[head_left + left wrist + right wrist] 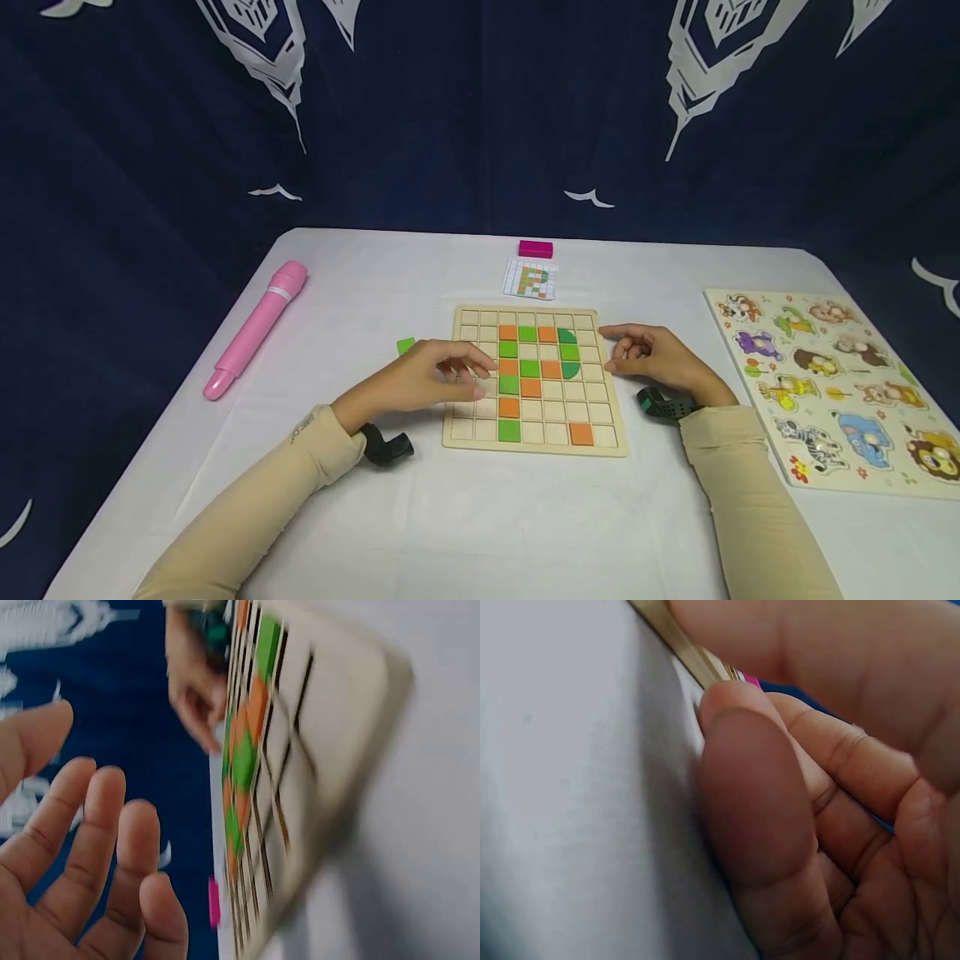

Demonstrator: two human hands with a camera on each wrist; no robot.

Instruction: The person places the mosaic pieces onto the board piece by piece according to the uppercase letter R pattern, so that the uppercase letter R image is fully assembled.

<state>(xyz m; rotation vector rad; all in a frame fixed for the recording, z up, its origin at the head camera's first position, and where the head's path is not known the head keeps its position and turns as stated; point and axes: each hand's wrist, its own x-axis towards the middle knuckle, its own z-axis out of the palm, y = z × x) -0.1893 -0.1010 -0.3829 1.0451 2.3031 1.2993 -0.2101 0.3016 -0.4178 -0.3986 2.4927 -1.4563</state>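
A wooden grid board [536, 448] lies flat at the table's middle. Orange and green square tiles and two dark green rounded tiles form a letter R on it. One orange tile [581, 433] sits in the bottom row, toward the right. My left hand [420, 375] hovers over the board's left side, fingers loosely bent; the left wrist view shows its palm side holding nothing. Beyond it, a loose green tile [405, 345] lies on the table. At the board's right edge my right hand [660, 358] rests, with index finger and thumb against the rim and other fingers curled.
Behind the board lie a pattern card [530, 278] and a magenta block [536, 249]. A pink microphone-shaped stick [257, 329] rests at the left. To the right is an animal puzzle board [840, 392]. A dark blue patterned curtain [480, 117] hangs behind the white table.
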